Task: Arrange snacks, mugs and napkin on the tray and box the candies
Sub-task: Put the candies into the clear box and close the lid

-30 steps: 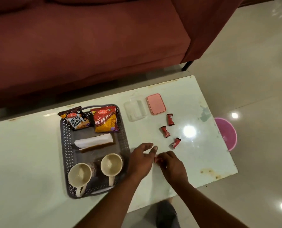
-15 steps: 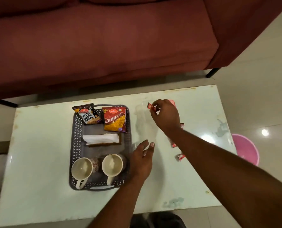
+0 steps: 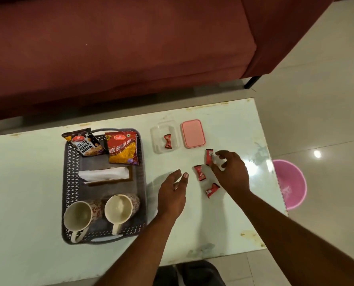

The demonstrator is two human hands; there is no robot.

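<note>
The grey tray (image 3: 65, 182) holds a peanuts pack (image 3: 85, 144), an aloo bhujia pack (image 3: 123, 149), a folded white napkin (image 3: 103, 174) and two cream mugs (image 3: 79, 216) (image 3: 119, 209). To its right a clear box (image 3: 157, 139) has one red candy (image 3: 167, 141) inside, and the pink lid (image 3: 193, 133) lies beside it. Three more candies lie on the table (image 3: 209, 156) (image 3: 199, 172) (image 3: 212, 190). My right hand (image 3: 231, 172) has its spread fingertips at the farthest candy. My left hand (image 3: 172, 193) is open, low over the table beside the tray.
The pale table (image 3: 27, 254) ends close on the right and near side. A dark red sofa (image 3: 120, 48) stands right behind it. A pink bin (image 3: 289, 184) sits on the floor to the right of the table.
My right hand lifted a candy from the near table, carried it to the clear box, left it inside and came back to the loose candies. My left hand barely moved.
</note>
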